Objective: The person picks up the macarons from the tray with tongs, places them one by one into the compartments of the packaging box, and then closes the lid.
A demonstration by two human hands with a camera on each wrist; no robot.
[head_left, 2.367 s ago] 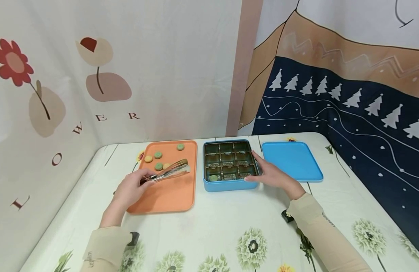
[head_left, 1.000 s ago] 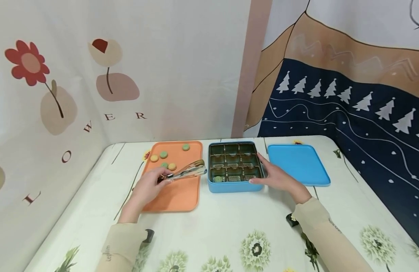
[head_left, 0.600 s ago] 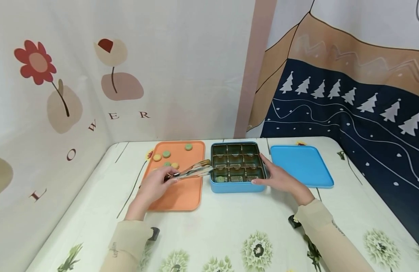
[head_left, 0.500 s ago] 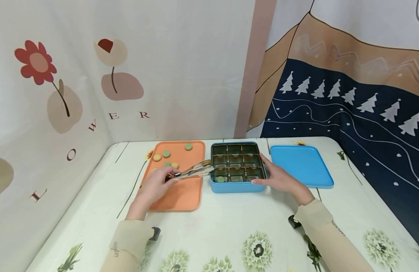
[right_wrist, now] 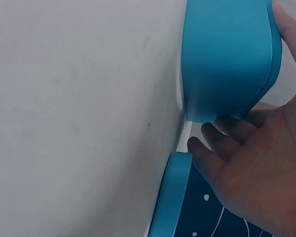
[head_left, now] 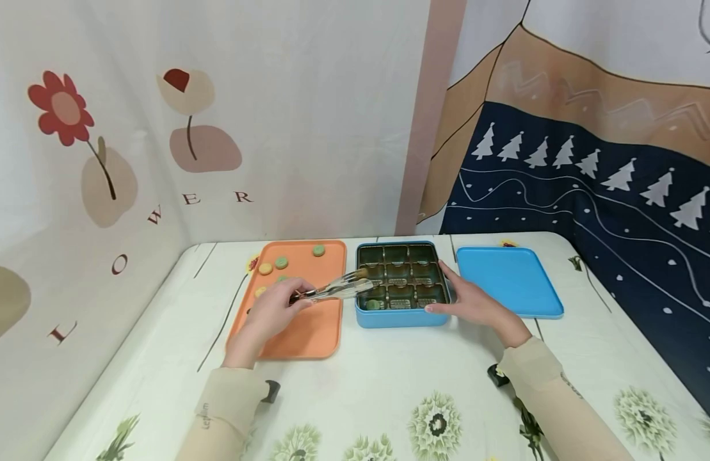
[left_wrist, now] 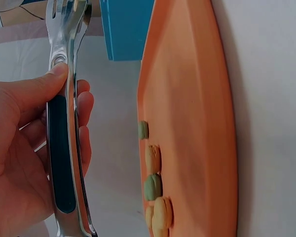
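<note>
My left hand (head_left: pixel 276 310) grips metal serving tongs (left_wrist: pixel 64 153) with dark handle inlays, thumb along one side and fingers round the other. The tongs' front ends reach over the left part of a blue box (head_left: pixel 402 319); I cannot tell whether anything is between them. A brown plastic insert (head_left: pixel 397 256) divides the box into several compartments. One green macaron (head_left: pixel 372 305) lies in the front left compartment. My right hand (head_left: pixel 472 301) holds the box at its right side, thumb on the front rim and fingers along the side wall (right_wrist: pixel 222 64).
An orange tray (head_left: pixel 303 339) left of the box bears green and yellow macarons, among them a green macaron (head_left: pixel 318 250) near the back edge and a yellow macaron (head_left: pixel 265 269). A flat blue lid (head_left: pixel 507 278) lies right of the box. Patterned curtains stand behind the table.
My left hand has carried the tongs rightward from above the orange tray to over the box's left compartments. My right hand keeps its hold on the box. The head view has shifted slightly.
</note>
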